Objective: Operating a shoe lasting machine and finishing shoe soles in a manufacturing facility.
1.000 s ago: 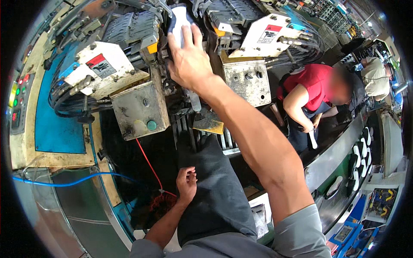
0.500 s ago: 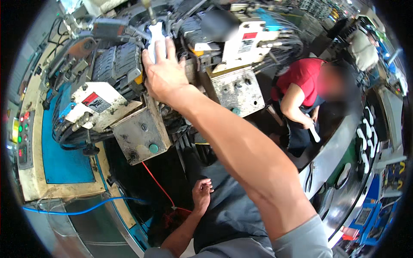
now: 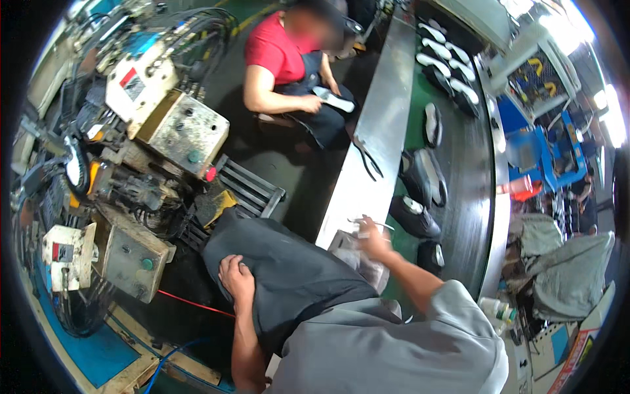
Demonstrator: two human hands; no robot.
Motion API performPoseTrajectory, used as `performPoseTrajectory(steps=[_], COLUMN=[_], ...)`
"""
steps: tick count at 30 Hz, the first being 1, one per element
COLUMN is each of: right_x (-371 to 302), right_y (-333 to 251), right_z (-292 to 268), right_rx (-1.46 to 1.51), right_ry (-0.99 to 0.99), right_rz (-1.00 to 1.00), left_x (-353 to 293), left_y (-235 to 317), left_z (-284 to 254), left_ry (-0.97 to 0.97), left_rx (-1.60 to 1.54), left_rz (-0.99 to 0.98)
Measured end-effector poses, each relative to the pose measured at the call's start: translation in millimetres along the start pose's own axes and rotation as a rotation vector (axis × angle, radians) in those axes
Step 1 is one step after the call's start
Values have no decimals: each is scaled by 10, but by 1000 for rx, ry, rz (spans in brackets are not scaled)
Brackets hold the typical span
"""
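My left hand (image 3: pixel 236 279) rests flat on the dark apron (image 3: pixel 295 276) over my lap and holds nothing. My right hand (image 3: pixel 375 240) reaches out to the near end of the long metal bench (image 3: pixel 367 144), just above a crumpled grey cloth (image 3: pixel 357 256). Its fingers are bent around something small and pale, too blurred to make out. A black shoe (image 3: pixel 413 217) lies on the green conveyor (image 3: pixel 459 171) just beyond that hand.
A machine with worn metal control boxes (image 3: pixel 187 128) (image 3: pixel 128 253) and black hoses fills the left. A seated person in a red shirt (image 3: pixel 275 52) holds a white sole (image 3: pixel 335 100). Pliers (image 3: pixel 367 157) lie on the bench. More shoes (image 3: pixel 426 177) ride the conveyor.
My right hand has come down from the top of the machine to the metal bench on the right, and my view has swung right. My left hand stays on my lap.
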State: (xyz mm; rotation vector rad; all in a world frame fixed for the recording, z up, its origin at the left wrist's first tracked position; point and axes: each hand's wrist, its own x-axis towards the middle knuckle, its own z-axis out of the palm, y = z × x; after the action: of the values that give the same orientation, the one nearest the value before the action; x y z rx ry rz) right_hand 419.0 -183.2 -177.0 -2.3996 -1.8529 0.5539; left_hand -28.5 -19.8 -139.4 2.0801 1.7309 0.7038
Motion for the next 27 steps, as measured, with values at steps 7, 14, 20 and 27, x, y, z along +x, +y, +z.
performPoseTrajectory(steps=[7, 14, 20, 27], right_x=[-3348, -3196, -2988, -2253], right_y=[1748, 1793, 1619, 775], right_z=[-890, -66, -74, -19], right_rx=[66, 530, 632, 890], right_ry=[112, 90, 375, 353], right_rz=[824, 829, 846, 892], left_x=[191, 130, 85, -210], left_y=[-91, -168, -199, 119], left_z=[200, 1, -158, -314], left_ry=[-34, -183, -272, -268], left_rx=[-1, -51, -466, -544], left_rz=[210, -2, -251, -381])
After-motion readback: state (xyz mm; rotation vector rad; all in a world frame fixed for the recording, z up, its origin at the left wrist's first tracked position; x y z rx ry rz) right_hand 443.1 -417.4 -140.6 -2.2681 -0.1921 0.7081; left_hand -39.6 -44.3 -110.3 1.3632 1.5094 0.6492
